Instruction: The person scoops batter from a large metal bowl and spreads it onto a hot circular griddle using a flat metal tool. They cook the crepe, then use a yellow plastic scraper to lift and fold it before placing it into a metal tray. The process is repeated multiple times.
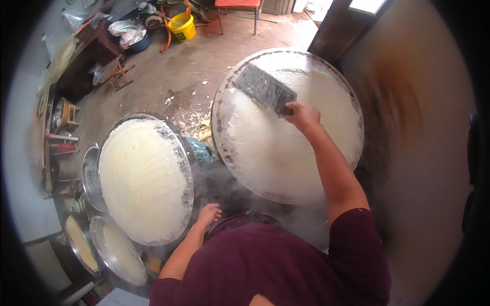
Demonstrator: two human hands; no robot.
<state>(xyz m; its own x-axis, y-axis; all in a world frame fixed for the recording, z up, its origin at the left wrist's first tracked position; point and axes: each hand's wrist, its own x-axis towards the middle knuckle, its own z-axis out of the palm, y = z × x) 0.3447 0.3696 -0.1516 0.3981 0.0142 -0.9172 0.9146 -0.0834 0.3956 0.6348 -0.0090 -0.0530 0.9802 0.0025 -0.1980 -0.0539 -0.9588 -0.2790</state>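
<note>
My right hand [305, 117] is closed on one end of a flat, rectangular grey scraper [266, 89] smeared with white. The scraper lies over the far left part of a large round griddle [358, 120], which is covered by a pale, creamy layer of batter [275, 148]. My left hand [208, 214] hangs empty beside a second round griddle [190, 191], its fingers loosely stretched out. A thicker-looking whitish layer [145, 178] spreads over that left griddle, leaving a dark patchy rim at its far right. Steam blurs the space between the griddles.
Metal basins with pale batter [122, 252] stand at the lower left. A blue cloth or bag [199, 149] and scraps lie between the griddles. Farther back are a small wooden stool [117, 75], a yellow bucket [182, 28] and a red-seated chair [237, 3]. A wall [423, 153] rises close on the right.
</note>
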